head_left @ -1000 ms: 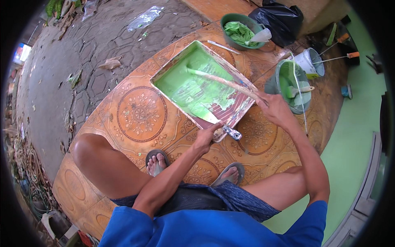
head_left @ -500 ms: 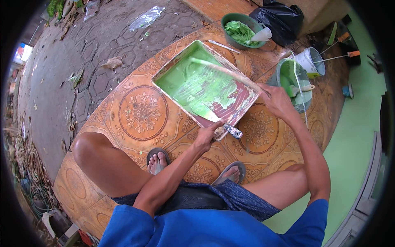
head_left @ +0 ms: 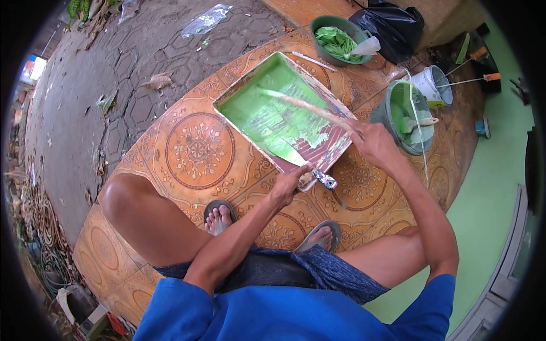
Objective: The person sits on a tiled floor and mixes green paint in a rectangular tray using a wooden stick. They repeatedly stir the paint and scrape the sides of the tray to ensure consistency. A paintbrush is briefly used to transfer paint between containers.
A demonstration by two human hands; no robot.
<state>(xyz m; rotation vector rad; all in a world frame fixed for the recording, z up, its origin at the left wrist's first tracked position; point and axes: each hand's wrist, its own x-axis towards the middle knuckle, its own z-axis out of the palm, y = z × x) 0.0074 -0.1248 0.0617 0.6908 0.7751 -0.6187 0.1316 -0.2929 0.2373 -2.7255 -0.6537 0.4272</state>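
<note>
A paint tray point(head_left: 239, 126) with a pool of light green paint lies at an angle on the tiles in front of me. My right hand point(head_left: 375, 145) is closed round one end of a wooden stick point(head_left: 315, 109), whose green-coated far end reaches into the paint. At the tray's near corner, my left hand point(head_left: 288, 183) grips a paint scraper point(head_left: 325, 180). The scraper's green-smeared blade point(head_left: 289, 152) rests over the tray's ribbed slope, and its paint-spotted handle sticks out past the rim. Whether the left fingers also hold the rim is hidden.
Right of the tray stands a bucket point(head_left: 392, 105) with green paint and a brush point(head_left: 418, 123), beside a white pail point(head_left: 426, 85). Farther back are a green basin point(head_left: 319, 50) holding green plastic and a black bag point(head_left: 387, 28). My sandalled feet flank the near side.
The stick and my right hand have shifted slightly toward me and left across the tray. My left hand and the scraper stay at the tray's near corner.
</note>
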